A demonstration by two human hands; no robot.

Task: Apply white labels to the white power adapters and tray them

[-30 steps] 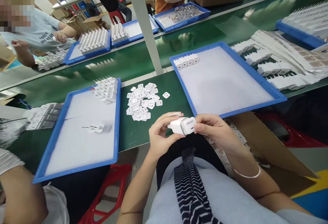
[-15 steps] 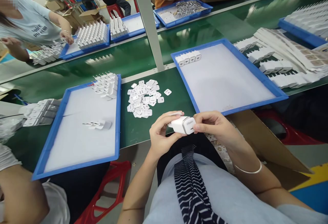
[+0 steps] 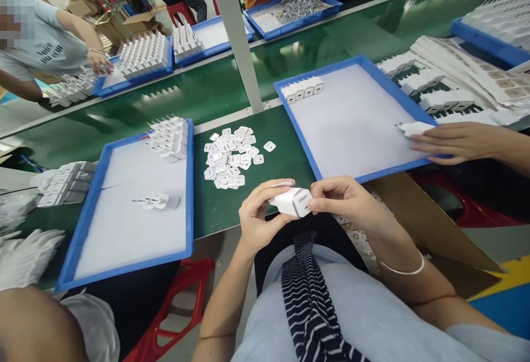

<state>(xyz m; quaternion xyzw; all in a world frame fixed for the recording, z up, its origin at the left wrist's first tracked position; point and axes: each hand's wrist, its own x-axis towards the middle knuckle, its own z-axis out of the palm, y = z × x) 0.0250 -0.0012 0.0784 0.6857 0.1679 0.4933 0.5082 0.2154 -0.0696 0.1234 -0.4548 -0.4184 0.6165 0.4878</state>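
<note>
Just above your lap, at the table's near edge, white charger (image 3: pixel 291 202) pinched between your left hand (image 3: pixel 259 216) and right hand (image 3: pixel 345 202), fingertips pressing its ends.

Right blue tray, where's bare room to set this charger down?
The right blue tray is mostly bare below the row of chargers in its far-left corner. A co-worker's hand crowds its right edge. The pile of white plates fills the green mat beside it.

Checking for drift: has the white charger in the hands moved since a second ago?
No. The white charger stays between left hand and right hand, just below the blue tray corner.
</note>
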